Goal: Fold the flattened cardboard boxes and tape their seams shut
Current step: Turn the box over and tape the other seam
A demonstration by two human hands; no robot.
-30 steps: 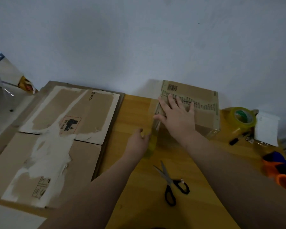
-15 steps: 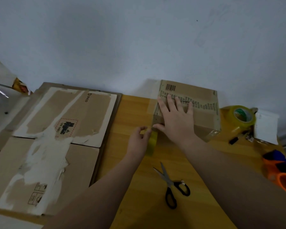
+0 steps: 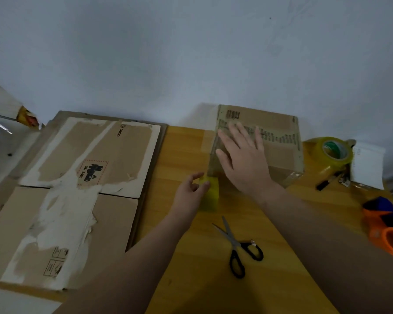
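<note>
Right hand (image 3: 243,159) is pressing flat on the closed box (image 3: 279,132) — fingers spread, grip released. Left hand (image 3: 191,191) is pinching a tape strip (image 3: 211,196) at its near-left corner; box is sitting far back on the bench (image 3: 182,150).

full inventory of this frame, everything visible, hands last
folded cardboard box: 1, brown, far side of the table, against the wall
flattened cardboard: stack, count unclear, brown with torn white patches, left
tape strip: 1, yellowish, at the box's near-left corner
tape roll: 1, yellow, right of the box
scissors: 1, black handles, near side of the table
marker: 1, black, beside the tape roll
paper: 1, white, far right
orange and blue item: 1, right edge, unidentifiable
table: 1, yellow wood
left hand: fingers pinch the tape strip
right hand: flat on the box top
</note>
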